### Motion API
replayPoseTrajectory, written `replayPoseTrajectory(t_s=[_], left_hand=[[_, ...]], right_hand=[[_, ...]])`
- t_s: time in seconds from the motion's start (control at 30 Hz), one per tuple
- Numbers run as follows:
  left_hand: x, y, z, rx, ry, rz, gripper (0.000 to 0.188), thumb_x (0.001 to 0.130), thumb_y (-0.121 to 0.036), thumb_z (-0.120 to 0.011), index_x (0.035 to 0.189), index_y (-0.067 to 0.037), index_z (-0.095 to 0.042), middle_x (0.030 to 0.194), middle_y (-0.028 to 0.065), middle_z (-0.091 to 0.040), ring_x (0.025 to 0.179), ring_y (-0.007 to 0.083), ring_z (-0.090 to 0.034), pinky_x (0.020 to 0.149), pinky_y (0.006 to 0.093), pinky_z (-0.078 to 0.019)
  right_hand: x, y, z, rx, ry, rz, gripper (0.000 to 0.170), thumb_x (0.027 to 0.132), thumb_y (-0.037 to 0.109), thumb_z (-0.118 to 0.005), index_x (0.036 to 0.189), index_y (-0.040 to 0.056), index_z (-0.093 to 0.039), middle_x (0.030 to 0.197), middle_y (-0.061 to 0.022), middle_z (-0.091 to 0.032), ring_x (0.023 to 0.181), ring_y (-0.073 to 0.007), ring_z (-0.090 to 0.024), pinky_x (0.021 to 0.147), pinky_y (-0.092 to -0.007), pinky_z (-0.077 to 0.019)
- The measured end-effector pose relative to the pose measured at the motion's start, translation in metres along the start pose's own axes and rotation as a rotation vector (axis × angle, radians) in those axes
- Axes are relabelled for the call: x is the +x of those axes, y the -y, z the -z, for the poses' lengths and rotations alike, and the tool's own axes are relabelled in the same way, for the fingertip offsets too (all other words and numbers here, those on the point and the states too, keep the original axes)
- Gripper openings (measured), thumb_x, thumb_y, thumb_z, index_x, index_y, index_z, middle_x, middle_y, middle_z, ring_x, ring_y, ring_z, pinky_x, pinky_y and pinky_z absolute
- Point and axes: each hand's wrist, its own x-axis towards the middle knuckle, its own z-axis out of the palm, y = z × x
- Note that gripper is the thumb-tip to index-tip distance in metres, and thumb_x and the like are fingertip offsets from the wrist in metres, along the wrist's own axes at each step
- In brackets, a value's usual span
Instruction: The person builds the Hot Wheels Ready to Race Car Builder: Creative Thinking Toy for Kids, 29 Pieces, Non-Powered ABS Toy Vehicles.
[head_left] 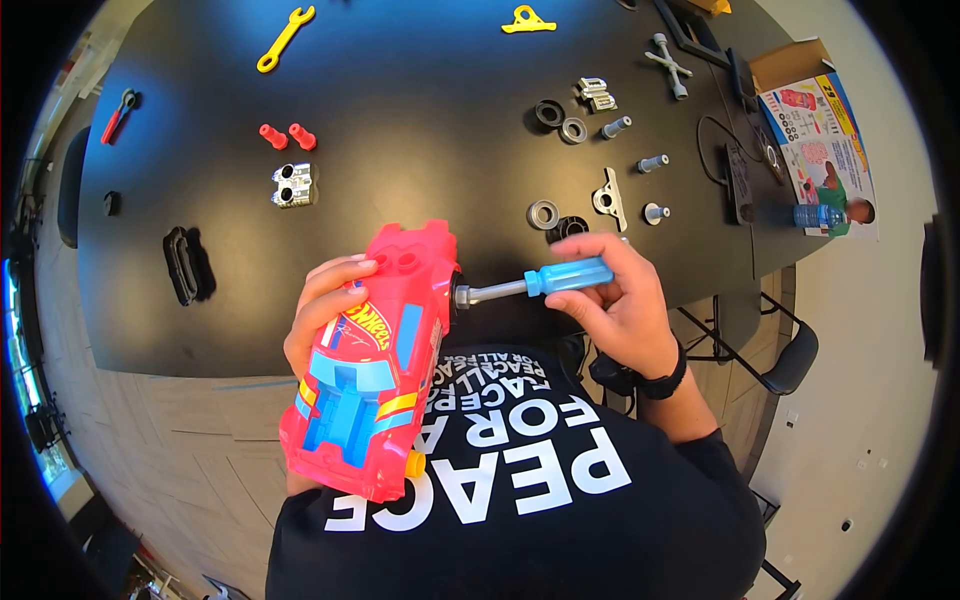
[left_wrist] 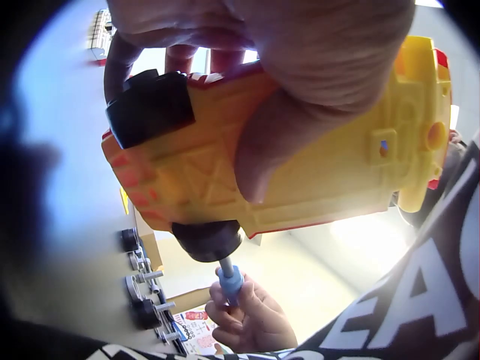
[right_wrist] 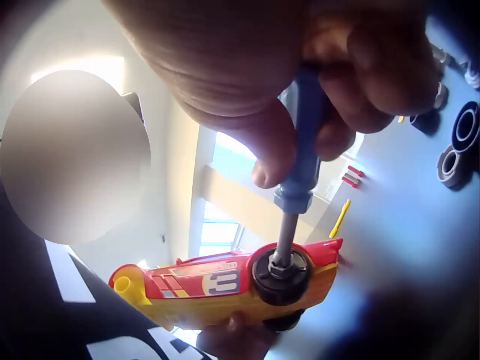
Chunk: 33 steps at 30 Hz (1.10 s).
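My left hand (head_left: 324,312) grips a red toy car (head_left: 368,385) across its body, the car's nose pointing to the table. In the left wrist view the thumb presses on the car's yellow underside (left_wrist: 322,172), where black wheels (left_wrist: 206,238) sit on both sides at one end. My right hand (head_left: 628,305) holds a toy screwdriver (head_left: 570,276) by its blue handle. Its grey shaft reaches sideways to the car, and the tip meets the centre of a black wheel (right_wrist: 281,279) in the right wrist view.
On the black table (head_left: 430,130) lie a yellow wrench (head_left: 286,40), red pegs (head_left: 288,137), a silver engine piece (head_left: 294,185) and a black oval part (head_left: 182,265). Grey hubs, black tyres (head_left: 548,115) and a grey bracket (head_left: 609,200) lie at right, before a printed box (head_left: 820,140).
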Motion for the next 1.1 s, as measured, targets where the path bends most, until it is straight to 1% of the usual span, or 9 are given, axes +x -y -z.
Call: replayPoseTrajectory(t_s=[0.2,0.37,0.47,0.63,0.73,0.77,0.83,1.03,1.1], left_hand=[[-0.001,0.001,0.001,0.035,0.007,0.022,0.062,0.079,-0.025,-0.104,0.13,-0.011,-0.071,0.138,0.0187,-0.076,0.134,0.0352,-0.069,0.115,0.0499,-0.0537],[0.002,-0.005,0.0,0.013,0.031,0.014,0.06,0.081,-0.026,-0.103,0.129,-0.011,-0.071,0.138,0.0189,-0.075,0.134,0.036,-0.069,0.115,0.0495,-0.0539],[0.002,-0.002,-0.004,-0.03,0.046,-0.007,0.06,0.083,-0.022,-0.101,0.133,-0.01,-0.069,0.139,0.0207,-0.075,0.134,0.0364,-0.069,0.115,0.0496,-0.0542],[-0.008,0.009,-0.008,-0.32,-0.01,0.111,0.063,0.088,-0.02,-0.098,0.138,-0.007,-0.061,0.144,0.0272,-0.068,0.14,0.0388,-0.065,0.119,0.0532,-0.0537],[-0.014,0.014,-0.007,-0.558,-0.026,0.218,0.067,0.09,-0.024,-0.096,0.14,-0.005,-0.055,0.15,0.0293,-0.06,0.144,0.0421,-0.062,0.123,0.056,-0.0521],[-0.013,0.013,-0.008,-0.536,-0.035,0.214,0.073,0.089,-0.031,-0.097,0.143,-0.007,-0.054,0.15,0.0277,-0.06,0.146,0.0451,-0.06,0.121,0.0585,-0.0532],[-0.014,0.008,-0.01,-0.516,-0.058,0.259,0.089,0.082,-0.043,-0.101,0.149,-0.009,-0.051,0.154,0.0246,-0.058,0.149,0.0501,-0.055,0.122,0.0623,-0.0501],[-0.017,0.002,-0.01,-0.59,-0.264,0.368,0.092,0.082,-0.032,-0.101,0.154,-0.009,-0.049,0.158,0.0247,-0.056,0.149,0.0464,-0.056,0.127,0.0602,-0.0445],[-0.017,-0.001,-0.01,-0.636,-0.362,0.414,0.09,0.082,-0.021,-0.1,0.155,-0.01,-0.049,0.162,0.0258,-0.054,0.151,0.0448,-0.054,0.128,0.0595,-0.0437]], right_hand=[[0.004,0.001,0.008,-0.235,0.221,-0.066,0.031,0.096,0.019,-0.09,0.115,0.0007,-0.075,0.088,-0.0098,-0.077,0.072,-0.0163,-0.068,0.068,-0.0302,-0.0515],[0.005,-0.006,0.005,-0.501,0.303,0.282,0.028,0.094,0.014,-0.084,0.118,0.004,-0.074,0.099,-0.0138,-0.073,0.09,-0.0342,-0.071,0.082,-0.0436,-0.056],[0.0,-0.014,-0.009,-0.522,0.383,0.252,0.029,0.093,0.009,-0.081,0.121,0.0054,-0.072,0.1,-0.0119,-0.071,0.102,-0.0384,-0.069,0.088,-0.0456,-0.055],[-0.002,-0.024,0.0,-0.46,0.285,0.092,0.022,0.093,0.012,-0.08,0.104,0.0077,-0.061,0.082,-0.0157,-0.068,0.078,-0.0416,-0.07,0.071,-0.0511,-0.0543],[0.01,-0.03,0.007,-0.604,-0.101,0.123,0.036,0.088,0.026,-0.093,0.105,0.0081,-0.066,0.086,-0.0124,-0.07,0.079,-0.0384,-0.071,0.069,-0.0462,-0.0552],[0.016,-0.038,0.01,-0.717,-0.154,0.167,0.045,0.083,0.025,-0.096,0.115,0.006,-0.07,0.104,-0.0131,-0.071,0.093,-0.0368,-0.072,0.077,-0.0449,-0.0573],[0.023,-0.05,0.014,-0.718,-0.161,0.192,0.049,0.082,0.022,-0.097,0.12,0.0053,-0.071,0.112,-0.0139,-0.069,0.099,-0.037,-0.071,0.082,-0.0444,-0.0577],[0.028,-0.055,0.021,-0.59,-0.066,0.307,0.056,0.084,0.004,-0.091,0.137,0.0059,-0.073,0.124,-0.0134,-0.068,0.11,-0.0342,-0.068,0.093,-0.0413,-0.058],[0.024,-0.03,0.016,-0.14,-0.079,0.205,0.052,0.085,-0.003,-0.087,0.135,0.0041,-0.077,0.131,-0.0122,-0.069,0.115,-0.0276,-0.067,0.092,-0.0385,-0.0571]])
